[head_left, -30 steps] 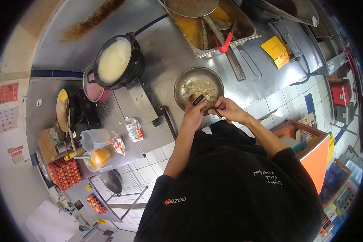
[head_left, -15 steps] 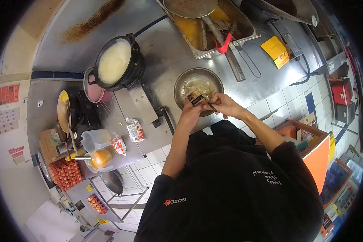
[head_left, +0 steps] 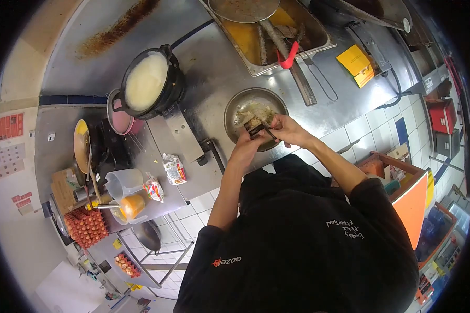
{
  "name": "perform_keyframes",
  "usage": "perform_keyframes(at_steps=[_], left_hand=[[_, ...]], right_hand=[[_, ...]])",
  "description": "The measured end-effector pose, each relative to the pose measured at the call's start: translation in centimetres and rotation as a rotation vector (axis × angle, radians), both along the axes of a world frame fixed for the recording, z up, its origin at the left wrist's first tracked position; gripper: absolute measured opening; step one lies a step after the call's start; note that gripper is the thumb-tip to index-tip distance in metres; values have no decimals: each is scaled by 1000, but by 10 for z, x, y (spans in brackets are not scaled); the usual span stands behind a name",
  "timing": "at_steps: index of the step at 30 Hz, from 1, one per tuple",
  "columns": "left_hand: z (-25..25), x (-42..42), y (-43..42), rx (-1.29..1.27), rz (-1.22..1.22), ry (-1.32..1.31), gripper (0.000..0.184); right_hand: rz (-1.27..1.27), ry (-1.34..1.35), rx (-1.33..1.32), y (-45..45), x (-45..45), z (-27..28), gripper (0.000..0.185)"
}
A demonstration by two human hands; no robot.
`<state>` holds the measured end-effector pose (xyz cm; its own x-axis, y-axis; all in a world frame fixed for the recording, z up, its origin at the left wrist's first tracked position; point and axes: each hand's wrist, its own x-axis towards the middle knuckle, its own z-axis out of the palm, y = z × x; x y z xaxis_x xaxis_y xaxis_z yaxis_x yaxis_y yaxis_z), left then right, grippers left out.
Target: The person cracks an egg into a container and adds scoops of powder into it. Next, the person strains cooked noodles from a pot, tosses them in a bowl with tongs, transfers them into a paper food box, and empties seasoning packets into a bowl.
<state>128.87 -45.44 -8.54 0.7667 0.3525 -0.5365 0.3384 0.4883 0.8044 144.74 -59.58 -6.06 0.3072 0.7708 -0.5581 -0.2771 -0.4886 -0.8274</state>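
Observation:
Over the near rim of a round metal bowl point(head_left: 234, 111), my left hand point(head_left: 245, 147) grips a small dark-edged container point(head_left: 255, 128) with pale brown contents. My right hand point(head_left: 291, 130) is closed round a thin dark utensil point(head_left: 269, 132), whose tip is at the container. Pale, greenish chopped food point(head_left: 256, 112) lies inside the bowl beyond my hands. The container's exact type and the utensil's tip are too small to make out.
A black pot point(head_left: 177, 83) with pale contents stands left of the bowl. A deep metal tray point(head_left: 322, 46) with strainers is beyond it. Two packets point(head_left: 174, 169), a plastic jug point(head_left: 124, 182) and egg trays point(head_left: 86, 228) are at left. A yellow packet point(head_left: 356, 65) lies at right.
The small container has tilted so its contents show more, and the utensil in my right hand has shifted up against it. Both hands remain at the bowl's near rim.

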Motion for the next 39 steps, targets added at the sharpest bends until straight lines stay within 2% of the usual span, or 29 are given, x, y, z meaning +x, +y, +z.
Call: perform_keyframes(at_steps=[2, 6, 8, 9, 10, 11, 13, 14, 15, 16, 18, 19, 21, 25, 28, 33, 39], left_hand=[[-2, 0, 5, -15, -23, 1, 67], [23, -1, 5, 6, -102, 33, 66], [22, -2, 11, 97, -95, 71, 70], [16, -3, 14, 184, -91, 109, 76], [11, -5, 18, 184, -90, 109, 76], [6, -6, 22, 204, -101, 51, 75], [-19, -16, 32, 223, -108, -5, 75], [-35, -22, 37, 193, -70, -11, 67], [-43, -25, 40, 164, -32, -17, 59], [-27, -22, 39, 164, -30, -16, 59], [0, -18, 37, 543, -97, 270, 64], [0, -18, 35, 543, -96, 271, 64], [7, -14, 28, 750, -51, 251, 62], [21, -6, 20, 758, -41, 312, 62], [12, -5, 16, 765, 1, 212, 55], [-3, -4, 15, 965, -35, 238, 47], [15, -2, 14, 851, -68, 277, 44]], right_hand=[[59, -31, 28, 0, 5, -11, 51], [11, -32, -12, 6, 4, -6, 46], [76, -341, 58, 7, 5, -22, 42], [76, -340, 58, 8, 5, -22, 42], [72, -448, 83, 8, 5, -22, 41], [69, -555, 107, 8, 5, -21, 40], [77, -608, 130, 7, 7, -22, 41], [83, -662, 152, 7, 7, -23, 41], [85, -661, 153, 7, 7, -22, 41], [91, -663, 153, 8, 7, -20, 42], [99, -664, 154, 8, 6, -19, 43], [111, -659, 124, 9, 5, -18, 44], [125, -654, 95, 10, 3, -15, 45], [131, -645, 77, 12, -1, -3, 48], [132, -646, 75, 12, -3, -4, 48], [129, -677, 142, 7, -4, -14, 45], [165, -676, 97, 5, -5, -5, 45]])
